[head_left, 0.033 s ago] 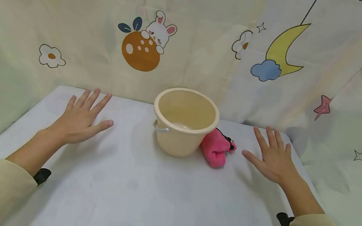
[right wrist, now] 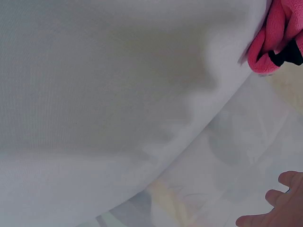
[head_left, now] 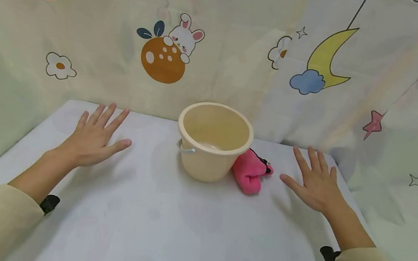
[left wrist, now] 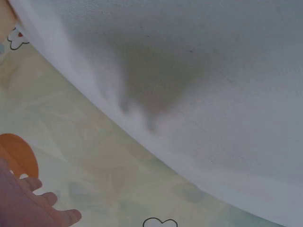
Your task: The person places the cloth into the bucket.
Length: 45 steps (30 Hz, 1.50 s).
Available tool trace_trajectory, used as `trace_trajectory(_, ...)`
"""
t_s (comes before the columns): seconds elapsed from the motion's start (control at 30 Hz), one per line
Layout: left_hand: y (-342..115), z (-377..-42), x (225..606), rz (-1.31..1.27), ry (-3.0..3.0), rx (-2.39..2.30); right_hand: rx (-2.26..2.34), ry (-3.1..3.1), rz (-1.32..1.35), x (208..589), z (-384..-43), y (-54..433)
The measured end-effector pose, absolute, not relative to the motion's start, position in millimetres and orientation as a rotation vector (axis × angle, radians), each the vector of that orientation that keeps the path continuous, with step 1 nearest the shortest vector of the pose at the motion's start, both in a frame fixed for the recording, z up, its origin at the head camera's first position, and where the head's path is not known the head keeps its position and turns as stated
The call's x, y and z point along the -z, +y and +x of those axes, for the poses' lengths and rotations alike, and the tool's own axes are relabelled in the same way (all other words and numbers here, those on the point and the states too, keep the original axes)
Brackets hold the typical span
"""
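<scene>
A cream plastic bucket stands upright near the far edge of the table, its pale handle hanging at its front left. Against the bucket's right side lies a bundle of pink plush cloth with black trim; part of it is hidden behind the bucket. To the left of the bucket, my left hand is held over the table with fingers straight and spread, holding nothing. My right hand is likewise spread, to the right of the pink cloth and apart from it. In the right wrist view the cloth shows at the upper right.
A white-covered table spreads under both hands. Behind it and along its sides hangs a pale curtain printed with rabbits, flowers, stars and a moon. Black straps show at both wrists.
</scene>
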<state>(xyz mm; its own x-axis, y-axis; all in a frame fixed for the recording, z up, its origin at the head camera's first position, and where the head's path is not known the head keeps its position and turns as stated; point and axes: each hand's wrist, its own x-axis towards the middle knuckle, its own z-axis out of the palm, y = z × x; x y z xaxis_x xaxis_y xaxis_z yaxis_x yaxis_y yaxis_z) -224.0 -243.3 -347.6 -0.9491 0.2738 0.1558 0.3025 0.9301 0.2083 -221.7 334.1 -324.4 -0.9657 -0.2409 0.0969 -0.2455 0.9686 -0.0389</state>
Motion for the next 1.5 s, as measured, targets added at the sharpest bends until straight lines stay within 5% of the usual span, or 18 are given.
trace_trajectory(1.03,-237.4,-230.6,362.8,-0.514,-2.81,0.606,-0.655,-3.016,0.341,325.0,-227.9,317.0)
trace_trajectory(1.5,-218.2,-234.6,358.7,-0.58,-2.729,1.105,-1.016,-2.922,0.351,330.3,-237.7,302.4)
